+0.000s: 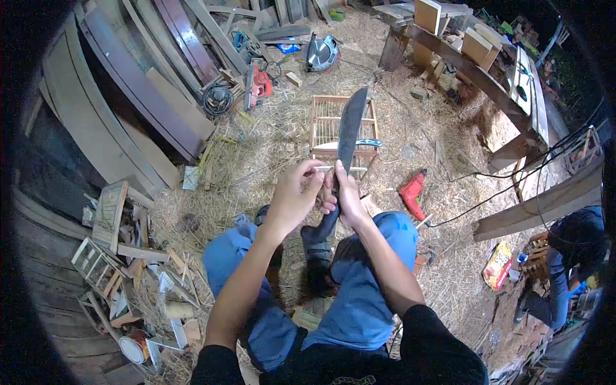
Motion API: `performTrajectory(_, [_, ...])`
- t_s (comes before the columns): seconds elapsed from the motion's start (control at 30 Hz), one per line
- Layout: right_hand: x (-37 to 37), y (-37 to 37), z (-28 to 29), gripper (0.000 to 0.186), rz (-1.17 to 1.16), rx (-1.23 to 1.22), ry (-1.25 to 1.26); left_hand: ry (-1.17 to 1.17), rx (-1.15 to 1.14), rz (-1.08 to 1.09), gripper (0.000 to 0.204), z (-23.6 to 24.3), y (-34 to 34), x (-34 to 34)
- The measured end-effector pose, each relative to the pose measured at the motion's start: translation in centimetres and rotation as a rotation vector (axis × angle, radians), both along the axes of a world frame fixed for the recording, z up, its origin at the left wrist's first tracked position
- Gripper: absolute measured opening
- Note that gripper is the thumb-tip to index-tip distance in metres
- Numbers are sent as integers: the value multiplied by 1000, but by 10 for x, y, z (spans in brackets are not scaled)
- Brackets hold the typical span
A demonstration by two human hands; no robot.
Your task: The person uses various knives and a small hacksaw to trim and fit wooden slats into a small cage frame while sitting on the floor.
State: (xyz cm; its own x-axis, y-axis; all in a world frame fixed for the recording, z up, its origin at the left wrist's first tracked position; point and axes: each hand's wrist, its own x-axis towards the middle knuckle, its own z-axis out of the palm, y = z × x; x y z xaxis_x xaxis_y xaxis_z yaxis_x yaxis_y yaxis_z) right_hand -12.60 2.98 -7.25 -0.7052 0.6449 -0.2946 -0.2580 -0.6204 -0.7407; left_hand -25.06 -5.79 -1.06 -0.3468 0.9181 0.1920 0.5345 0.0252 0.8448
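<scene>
My right hand [348, 200] is closed round the dark handle of a machete [351, 125], whose broad blade points up and away from me. Close beside it, my left hand [296, 196] has its thumb and fingers bent together in a pinch. A thin pale strip shows at the left fingertips and passes behind the blade; I cannot tell whether the fingers grip it. Beyond the hands, a small slatted wooden frame [326, 119] rests on the ground, with a blue-and-white-handled knife [368, 142] lying across it.
A red drill [412, 194] lies right of my knee. A circular saw [322, 52] and a red power tool [258, 85] sit farther off. Boards [125, 77] lean at left; a wooden bench [475, 70] stands at far right. Another person [564, 276] crouches at right, near cables.
</scene>
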Motion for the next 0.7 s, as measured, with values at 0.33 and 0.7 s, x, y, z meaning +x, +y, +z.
performTrajectory(0.33, [35, -4, 4, 50, 276, -35, 77, -337, 136, -25, 40, -24, 24, 18])
performTrajectory(0.7, [36, 8, 48, 53, 326, 72, 33, -795, 77, -112, 24, 19, 61, -6])
